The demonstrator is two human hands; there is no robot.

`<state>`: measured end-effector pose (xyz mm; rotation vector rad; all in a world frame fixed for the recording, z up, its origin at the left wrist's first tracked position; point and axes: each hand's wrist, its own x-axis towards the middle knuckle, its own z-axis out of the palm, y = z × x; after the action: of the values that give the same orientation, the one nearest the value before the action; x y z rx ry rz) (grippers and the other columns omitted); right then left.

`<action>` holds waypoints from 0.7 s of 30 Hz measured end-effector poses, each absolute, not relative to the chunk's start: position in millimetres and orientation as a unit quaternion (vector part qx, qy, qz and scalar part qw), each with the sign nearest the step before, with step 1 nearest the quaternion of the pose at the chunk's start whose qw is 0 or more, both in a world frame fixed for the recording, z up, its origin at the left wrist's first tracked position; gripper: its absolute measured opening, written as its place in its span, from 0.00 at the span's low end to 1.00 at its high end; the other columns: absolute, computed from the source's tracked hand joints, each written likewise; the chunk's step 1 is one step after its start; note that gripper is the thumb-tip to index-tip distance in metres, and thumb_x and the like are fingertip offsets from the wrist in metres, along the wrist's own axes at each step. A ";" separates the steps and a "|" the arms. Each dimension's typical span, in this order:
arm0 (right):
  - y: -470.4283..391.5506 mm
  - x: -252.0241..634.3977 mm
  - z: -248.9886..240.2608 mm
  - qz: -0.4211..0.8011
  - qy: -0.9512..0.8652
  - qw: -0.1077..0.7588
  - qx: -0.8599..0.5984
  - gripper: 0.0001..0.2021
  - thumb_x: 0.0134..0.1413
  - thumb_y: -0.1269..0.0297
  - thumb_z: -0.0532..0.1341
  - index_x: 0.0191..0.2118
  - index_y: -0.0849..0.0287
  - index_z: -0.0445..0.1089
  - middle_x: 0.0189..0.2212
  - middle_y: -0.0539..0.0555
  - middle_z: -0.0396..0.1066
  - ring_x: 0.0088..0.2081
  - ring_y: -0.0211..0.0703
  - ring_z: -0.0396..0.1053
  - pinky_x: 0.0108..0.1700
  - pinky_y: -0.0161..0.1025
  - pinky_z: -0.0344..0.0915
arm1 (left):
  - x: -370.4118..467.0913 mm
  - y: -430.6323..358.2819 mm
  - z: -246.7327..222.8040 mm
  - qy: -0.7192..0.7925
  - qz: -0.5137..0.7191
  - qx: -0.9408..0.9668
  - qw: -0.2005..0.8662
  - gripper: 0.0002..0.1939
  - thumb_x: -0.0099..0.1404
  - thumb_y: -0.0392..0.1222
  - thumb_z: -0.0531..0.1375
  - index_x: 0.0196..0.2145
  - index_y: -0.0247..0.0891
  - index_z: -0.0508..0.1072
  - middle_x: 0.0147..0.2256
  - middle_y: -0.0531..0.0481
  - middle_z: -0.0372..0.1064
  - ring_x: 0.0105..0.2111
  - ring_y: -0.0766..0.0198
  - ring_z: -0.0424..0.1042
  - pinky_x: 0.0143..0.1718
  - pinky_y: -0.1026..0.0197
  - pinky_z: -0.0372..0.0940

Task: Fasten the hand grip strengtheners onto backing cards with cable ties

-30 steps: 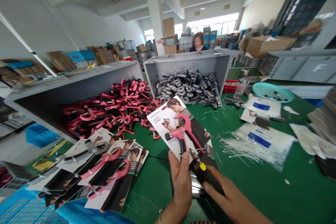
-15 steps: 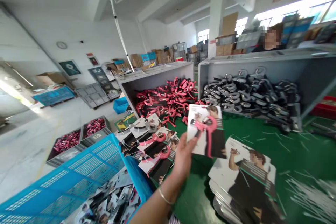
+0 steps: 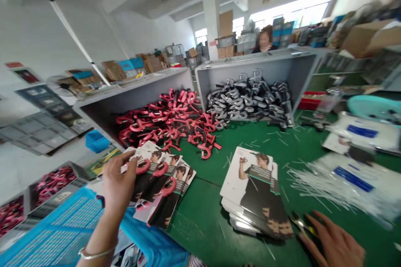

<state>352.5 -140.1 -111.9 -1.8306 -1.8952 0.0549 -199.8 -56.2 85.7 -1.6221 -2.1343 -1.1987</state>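
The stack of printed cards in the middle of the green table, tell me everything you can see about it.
The stack of printed cards lies flat on the green table, loosely squared, several sheets deep with edges fanned at the lower left. The top card looks like glossy cardboard, white with a dark lower part, showing a person in a black shirt flexing an arm. No gripper is fastened to it. The right hand rests beside its lower right corner, apparently with a small tool.

We wear a thin silver bangle [image 3: 94, 253] on our bare left wrist; our right forearm [image 3: 338, 250] is sleeveless.

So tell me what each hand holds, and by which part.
Left hand rests flat on the carded grippers, gripping nothing. Right hand holds cutters by the handles.
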 end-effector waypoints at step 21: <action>-25.9 381.0 -61.4 0.084 -0.666 0.060 -0.739 0.10 0.66 0.66 0.51 0.38 0.63 0.68 0.38 0.63 0.70 0.36 0.50 0.73 0.35 0.40 0.62 | 57.6 -39.7 -32.9 -0.519 -0.473 -0.454 -0.548 0.28 0.59 0.48 0.66 0.57 0.43 0.71 0.56 0.45 0.69 0.58 0.50 0.65 0.61 0.52 0.55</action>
<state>381.0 -25.9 -61.4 -2.2357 -2.0158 0.2552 57.6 -39.7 -32.9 -2.3342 -2.6727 -2.4333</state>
